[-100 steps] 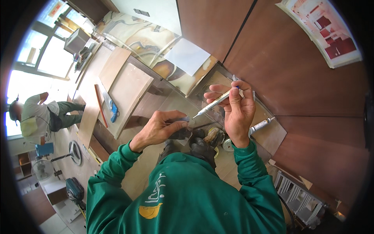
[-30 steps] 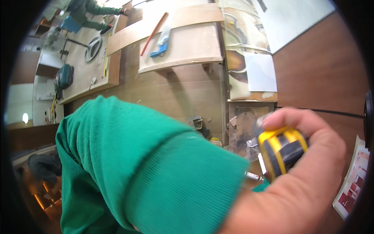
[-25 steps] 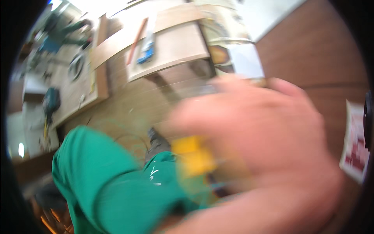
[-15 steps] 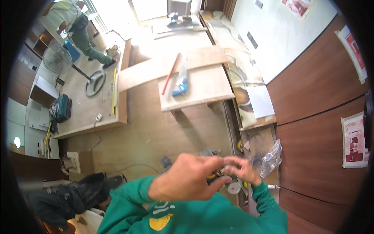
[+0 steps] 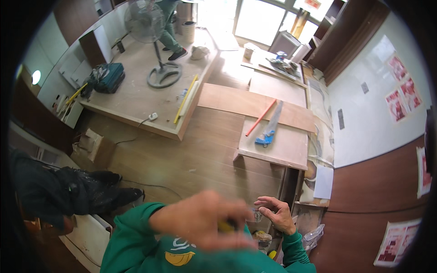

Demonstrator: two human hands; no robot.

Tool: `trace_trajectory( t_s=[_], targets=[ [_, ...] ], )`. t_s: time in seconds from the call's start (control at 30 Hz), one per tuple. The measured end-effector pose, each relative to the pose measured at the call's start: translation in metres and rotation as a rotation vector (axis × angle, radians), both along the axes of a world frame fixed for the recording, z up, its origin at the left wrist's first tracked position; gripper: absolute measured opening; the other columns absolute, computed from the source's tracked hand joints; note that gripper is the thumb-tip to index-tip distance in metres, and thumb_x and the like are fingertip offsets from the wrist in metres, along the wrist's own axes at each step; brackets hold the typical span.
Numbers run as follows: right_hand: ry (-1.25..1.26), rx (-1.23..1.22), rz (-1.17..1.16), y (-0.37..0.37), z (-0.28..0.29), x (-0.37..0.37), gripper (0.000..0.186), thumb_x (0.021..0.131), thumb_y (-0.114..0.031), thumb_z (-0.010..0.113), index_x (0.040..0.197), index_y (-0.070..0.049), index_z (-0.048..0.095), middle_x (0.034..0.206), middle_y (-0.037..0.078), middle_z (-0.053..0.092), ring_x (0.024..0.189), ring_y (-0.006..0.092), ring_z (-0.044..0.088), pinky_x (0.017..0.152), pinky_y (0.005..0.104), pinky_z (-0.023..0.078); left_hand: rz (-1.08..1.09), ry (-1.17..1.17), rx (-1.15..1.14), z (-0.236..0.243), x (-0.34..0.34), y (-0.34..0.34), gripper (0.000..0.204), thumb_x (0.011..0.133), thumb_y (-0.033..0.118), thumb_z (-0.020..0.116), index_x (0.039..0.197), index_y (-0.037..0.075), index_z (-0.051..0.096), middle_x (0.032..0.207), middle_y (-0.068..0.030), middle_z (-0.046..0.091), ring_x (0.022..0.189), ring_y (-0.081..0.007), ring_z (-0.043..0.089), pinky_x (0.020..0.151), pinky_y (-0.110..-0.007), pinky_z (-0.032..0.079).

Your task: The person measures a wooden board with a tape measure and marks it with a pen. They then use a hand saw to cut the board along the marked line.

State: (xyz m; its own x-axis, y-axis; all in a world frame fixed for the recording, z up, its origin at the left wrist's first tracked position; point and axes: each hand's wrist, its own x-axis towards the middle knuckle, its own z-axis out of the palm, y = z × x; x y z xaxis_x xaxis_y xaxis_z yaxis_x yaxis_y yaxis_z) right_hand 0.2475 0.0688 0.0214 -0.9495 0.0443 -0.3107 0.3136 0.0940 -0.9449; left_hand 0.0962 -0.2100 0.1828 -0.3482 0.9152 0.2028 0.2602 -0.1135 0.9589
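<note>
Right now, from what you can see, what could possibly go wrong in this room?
The small yellow-and-black object at the left bare hand might slip; blur hides the grip. The white corded socket block on the pale wooden platform could trip a passing foot. Someone reaching across the low wooden table might get cut on the blue-handled handsaw.

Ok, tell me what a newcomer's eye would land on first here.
Probably the blurred left hand at bottom centre, with a yellow-and-black thing showing at it, and the half-open right hand just to its right. Next, likely the red-orange strip and blue-handled saw lying on pale boards right of centre. The standing fan on the raised platform, upper left, also stands out.
</note>
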Motion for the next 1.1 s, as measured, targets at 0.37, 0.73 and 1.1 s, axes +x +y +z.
trace_trajectory(
  t_s=[0.37,0.73,1.1],
  targets=[
    [0.126,0.178,0.378,-0.021,-0.022,-0.178,0.099,0.079,-0.029,0.087,0.156,-0.006,0.029,0.158,0.022,0.033,0.12,0.0297,0.063,0.09,0.0372,0.057,0.618,-1.019,-0.145,-0.227,-0.106,0.091,0.068,0.1,0.059,0.051,0.132,-0.001,0.056,0.114,-0.0126,0.061,0.1,-0.0165,0.061,0.082,-0.03,0.051],
    [-0.167,-0.551,0.107,0.033,-0.088,-0.344,0.062,0.087,-0.021,0.067,0.143,-0.01,0.043,0.103,0.012,0.067,0.075,0.0214,0.071,0.056,0.0279,0.054,0.528,-1.05,-0.086,-0.222,-0.236,0.044,0.067,0.102,0.046,0.056,0.146,-0.003,0.043,0.127,-0.0282,0.063,0.113,-0.0364,0.068,0.087,-0.043,0.057],
    [0.042,-0.952,-0.583,0.105,-0.136,-0.445,0.053,0.089,-0.045,0.055,0.129,-0.01,0.058,0.102,0.013,0.069,0.075,0.0243,0.067,0.067,0.0354,0.051,0.817,-0.838,-0.686,-0.351,-0.369,-0.072,0.038,0.097,0.029,0.067,0.114,-0.005,0.066,0.093,-0.0149,0.074,0.078,-0.0236,0.074,0.066,-0.033,0.059]
  ],
)
